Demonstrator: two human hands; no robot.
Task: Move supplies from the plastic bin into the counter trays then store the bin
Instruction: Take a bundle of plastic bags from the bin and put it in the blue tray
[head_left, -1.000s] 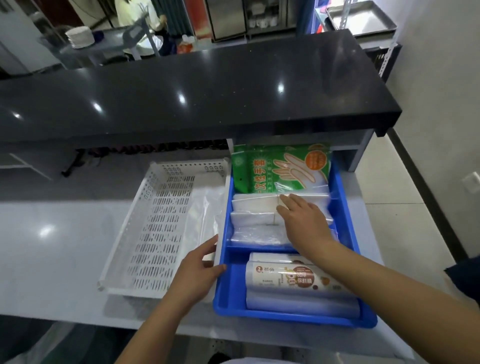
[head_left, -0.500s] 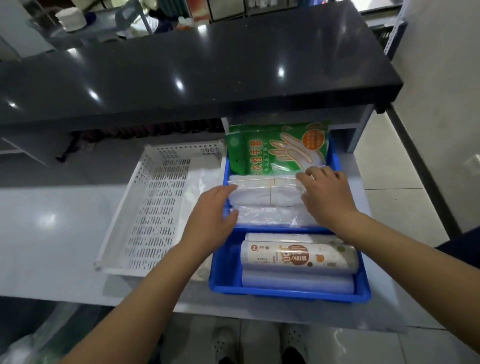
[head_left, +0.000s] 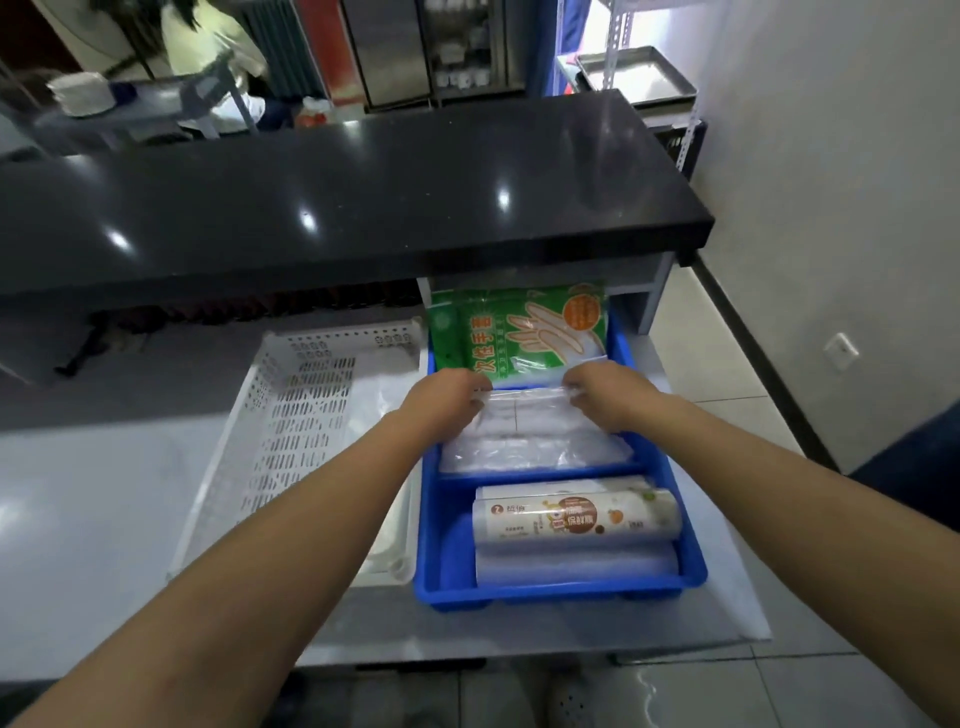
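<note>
A blue tray (head_left: 447, 551) sits on the grey counter, split in two compartments. Its far compartment holds a green pack of disposable gloves (head_left: 514, 332) leaning at the back and a stack of clear plastic bags (head_left: 524, 431). My left hand (head_left: 441, 400) grips the left end of the top bag pack and my right hand (head_left: 608, 395) grips its right end. The near compartment holds a labelled roll of cling film (head_left: 576, 514) lying on other rolls. A white perforated bin (head_left: 291, 415) stands to the left of the blue tray, with clear plastic in it.
A black raised countertop (head_left: 337, 208) overhangs the back of the work surface. The counter's front edge runs just below the blue tray, with tiled floor beyond it. A wall stands to the right. Behind the counter are metal shelves and a person.
My left hand left the white bin's edge and moved onto the bag stack. My right hand shifted to the stack's right end. Both now pinch the top pack.
</note>
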